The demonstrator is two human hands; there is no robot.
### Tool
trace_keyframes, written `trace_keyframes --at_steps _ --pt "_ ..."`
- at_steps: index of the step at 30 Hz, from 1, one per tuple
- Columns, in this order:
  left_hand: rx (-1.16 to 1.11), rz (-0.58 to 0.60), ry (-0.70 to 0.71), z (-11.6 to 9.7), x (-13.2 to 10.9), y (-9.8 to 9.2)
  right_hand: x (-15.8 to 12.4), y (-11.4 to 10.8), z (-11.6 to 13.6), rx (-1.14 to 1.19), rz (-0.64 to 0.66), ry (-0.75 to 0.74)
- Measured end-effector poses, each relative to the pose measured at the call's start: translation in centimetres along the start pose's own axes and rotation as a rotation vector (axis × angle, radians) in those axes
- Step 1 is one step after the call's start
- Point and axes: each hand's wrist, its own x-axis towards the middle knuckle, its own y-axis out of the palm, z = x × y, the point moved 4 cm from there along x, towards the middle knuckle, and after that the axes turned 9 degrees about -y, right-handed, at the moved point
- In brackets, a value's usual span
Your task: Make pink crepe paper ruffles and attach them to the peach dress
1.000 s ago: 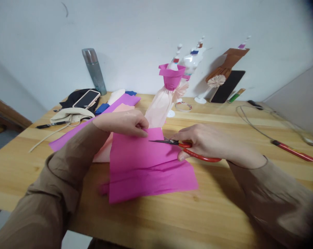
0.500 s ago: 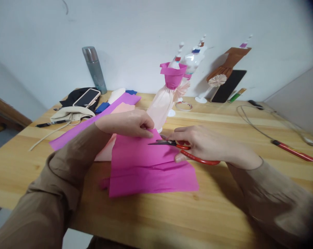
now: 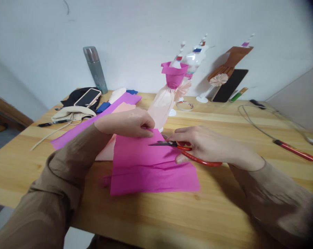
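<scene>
A creased sheet of magenta crepe paper (image 3: 140,176) lies on the wooden table in front of me. My left hand (image 3: 138,122) pinches its far edge between thumb and fingers. Red-handled scissors (image 3: 200,160) are in my right hand (image 3: 203,143), fingers wrapped about the grips. Their dark blades point left over the paper, just below my left fingertips. Whether the blades touch the paper I cannot tell. Beneath the magenta sheet, peach paper (image 3: 104,154) shows at the left, beside a strip of purple paper (image 3: 65,135).
Behind my hands stands a figure in a magenta and pale pink paper dress (image 3: 160,103). Farther right are a brown paper dress (image 3: 231,62) and a dark tablet (image 3: 230,84). A phone (image 3: 87,98) and a flask (image 3: 95,71) are back left. A red-handled corded tool (image 3: 295,150) lies right.
The whole view has shifted very slightly. Both hands, the scissors and the magenta paper keep nearly the same places relative to each other.
</scene>
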Motion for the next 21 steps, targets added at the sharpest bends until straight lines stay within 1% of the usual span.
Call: trace_keyframes --at_steps 5,9,16,21 --pt "0.014 -0.014 0.011 0.1 -0.14 -0.1 -0.26 0.14 -0.41 -0.013 -0.032 -0.011" --pt "0.028 -0.032 0.023 -0.03 -0.08 -0.02 -0.22 -0.02 -0.23 0.009 -0.042 -0.02" --pt "-0.002 -0.007 0.032 -0.59 -0.27 -0.02 -0.03 -0.08 0.18 0.021 -0.029 -0.005" --pt "0.0 -0.008 0.047 -0.47 -0.3 0.03 -0.04 -0.09 0.29 0.052 -0.059 -0.019"
